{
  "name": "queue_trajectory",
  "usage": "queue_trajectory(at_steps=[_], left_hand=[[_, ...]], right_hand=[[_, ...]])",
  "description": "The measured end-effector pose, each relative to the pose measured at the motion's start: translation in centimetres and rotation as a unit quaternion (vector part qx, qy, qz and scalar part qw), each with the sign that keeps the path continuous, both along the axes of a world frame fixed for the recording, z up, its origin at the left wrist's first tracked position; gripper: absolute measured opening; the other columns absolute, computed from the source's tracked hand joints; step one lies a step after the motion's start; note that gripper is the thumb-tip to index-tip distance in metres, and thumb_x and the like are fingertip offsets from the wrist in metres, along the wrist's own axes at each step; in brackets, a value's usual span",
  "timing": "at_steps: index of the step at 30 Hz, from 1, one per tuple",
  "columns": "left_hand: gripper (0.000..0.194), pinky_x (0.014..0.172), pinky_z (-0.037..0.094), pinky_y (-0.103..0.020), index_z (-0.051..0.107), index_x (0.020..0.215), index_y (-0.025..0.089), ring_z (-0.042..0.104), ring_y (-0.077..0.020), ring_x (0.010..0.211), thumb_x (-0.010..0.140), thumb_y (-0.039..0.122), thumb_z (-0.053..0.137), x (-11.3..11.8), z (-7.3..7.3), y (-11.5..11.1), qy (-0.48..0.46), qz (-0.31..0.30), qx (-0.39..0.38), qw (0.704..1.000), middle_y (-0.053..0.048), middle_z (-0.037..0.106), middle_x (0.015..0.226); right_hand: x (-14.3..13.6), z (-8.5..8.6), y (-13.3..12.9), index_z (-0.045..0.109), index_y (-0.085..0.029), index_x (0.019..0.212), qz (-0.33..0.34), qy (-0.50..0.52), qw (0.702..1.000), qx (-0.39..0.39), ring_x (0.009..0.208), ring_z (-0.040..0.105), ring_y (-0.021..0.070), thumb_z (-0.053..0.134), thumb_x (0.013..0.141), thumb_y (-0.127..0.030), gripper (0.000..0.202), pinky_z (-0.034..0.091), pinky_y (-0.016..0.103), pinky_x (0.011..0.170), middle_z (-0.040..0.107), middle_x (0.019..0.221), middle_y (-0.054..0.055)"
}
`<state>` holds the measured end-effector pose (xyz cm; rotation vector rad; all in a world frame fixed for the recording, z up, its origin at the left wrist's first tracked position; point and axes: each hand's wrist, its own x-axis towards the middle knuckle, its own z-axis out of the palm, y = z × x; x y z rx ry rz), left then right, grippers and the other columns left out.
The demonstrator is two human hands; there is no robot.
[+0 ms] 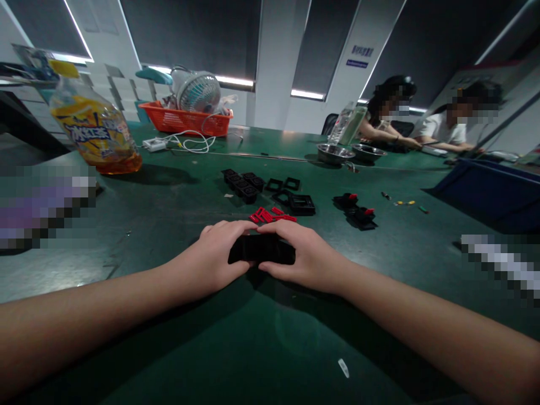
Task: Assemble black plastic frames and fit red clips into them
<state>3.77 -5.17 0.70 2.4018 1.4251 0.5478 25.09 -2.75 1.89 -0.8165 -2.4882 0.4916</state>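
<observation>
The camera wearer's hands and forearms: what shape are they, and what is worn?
The left hand and right hand are gloveless; no sleeve, watch or bracelet shows on the left forearm or right forearm. Both taper toward the hands.

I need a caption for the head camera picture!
Left hand and right hand hold a black part near red pieces.

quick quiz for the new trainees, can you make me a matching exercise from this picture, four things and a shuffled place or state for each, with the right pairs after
Things
1. black part
2. red pieces
3. fan
4. large bottle

Places and states
A. standing at the left, topped by a yellow cap
B. in the orange basket
C. held between the left hand and right hand
D. lying on the green table, just beyond the hands

Pairs: 1-C, 2-D, 3-B, 4-A
</observation>
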Motion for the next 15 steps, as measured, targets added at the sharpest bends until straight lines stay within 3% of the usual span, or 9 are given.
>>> queue_trajectory(at_steps=[15], left_hand=[[0.048,0.103,0.042,-0.052,0.057,0.126,0.016,0.057,-0.0331,0.119,0.080,0.029,0.059,-0.07,-0.36,0.03,0.011,-0.004,0.022,1.000,-0.014,0.064,0.129]], right_hand=[[0.30,0.60,-0.22,0.066,-0.013,0.115,0.013,-0.012,1.000,0.007,0.103,0.066,0.0226,0.070,0.082,-0.020,0.034,0.051,0.037,0.091,0.072,0.111,0.011]])
